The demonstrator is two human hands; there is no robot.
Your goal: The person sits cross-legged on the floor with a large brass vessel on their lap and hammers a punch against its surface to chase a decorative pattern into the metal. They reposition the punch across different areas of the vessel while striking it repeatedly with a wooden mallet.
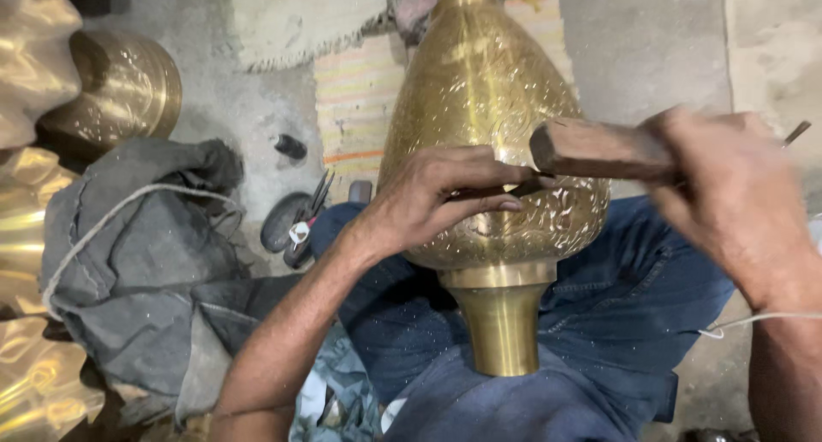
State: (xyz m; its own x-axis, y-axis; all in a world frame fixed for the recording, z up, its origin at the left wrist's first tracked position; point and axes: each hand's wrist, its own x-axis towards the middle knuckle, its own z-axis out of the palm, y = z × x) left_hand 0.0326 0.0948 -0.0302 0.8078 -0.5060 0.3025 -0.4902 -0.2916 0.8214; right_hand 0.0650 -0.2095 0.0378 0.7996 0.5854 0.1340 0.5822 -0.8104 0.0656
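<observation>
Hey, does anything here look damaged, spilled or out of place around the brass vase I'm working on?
Nothing stands out as damaged. The brass vase lies across the lap, its engraved surface unbroken. The left hand holds a thin chisel against it; the right hand grips a wooden mallet, blurred by motion. Pliers lie loose on the floor.

No packages, labels, signs or screens show anywhere, as far as this blurred view tells.

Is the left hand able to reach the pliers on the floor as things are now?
Probably not at once: the left hand holds a thin tool against the brass vase. The pliers lie near its forearm, with nothing over them.
</observation>
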